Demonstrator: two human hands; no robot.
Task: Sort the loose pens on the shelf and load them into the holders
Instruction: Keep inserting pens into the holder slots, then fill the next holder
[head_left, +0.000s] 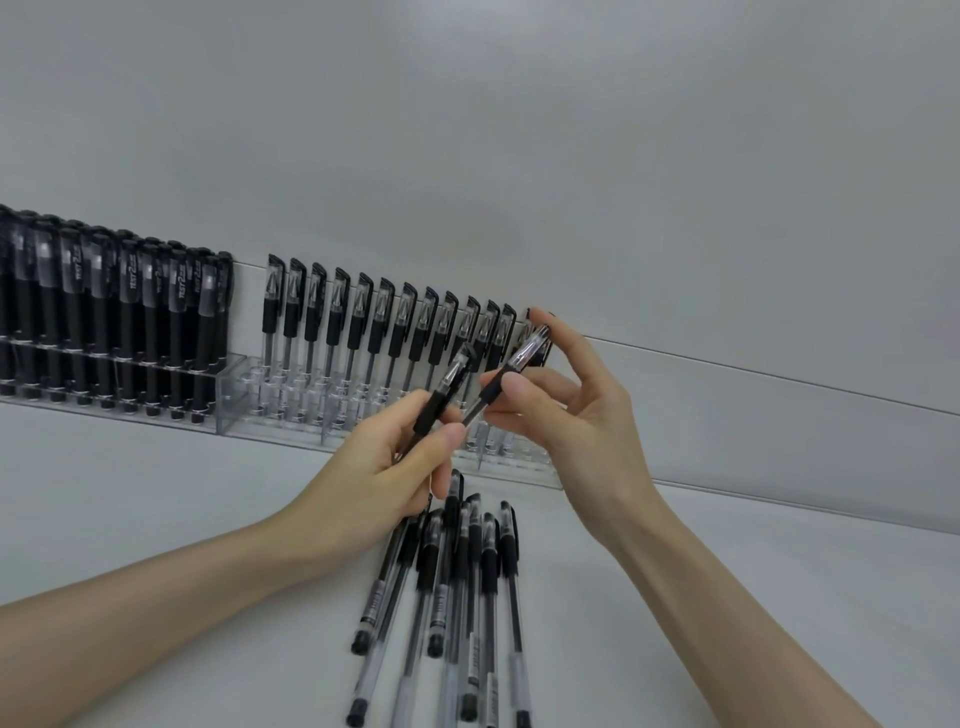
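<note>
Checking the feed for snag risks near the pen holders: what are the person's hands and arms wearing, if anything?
Nothing shows. Both the left hand and the right hand are bare, with no gloves, rings or watch in view. Both forearms are bare to the frame edge, no sleeves visible. Fingernails look short and unpainted.

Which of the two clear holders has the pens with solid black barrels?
The left holder; its pens have opaque black barrels, while the right holder has clear-barrelled pens.

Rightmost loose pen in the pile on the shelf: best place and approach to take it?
Take the rightmost clear-barrelled pen with the black cap at its black rubber sleeve just below the cap, coming from above and its right. That side faces bare white shelf; other loose pens crowd its left.
</note>
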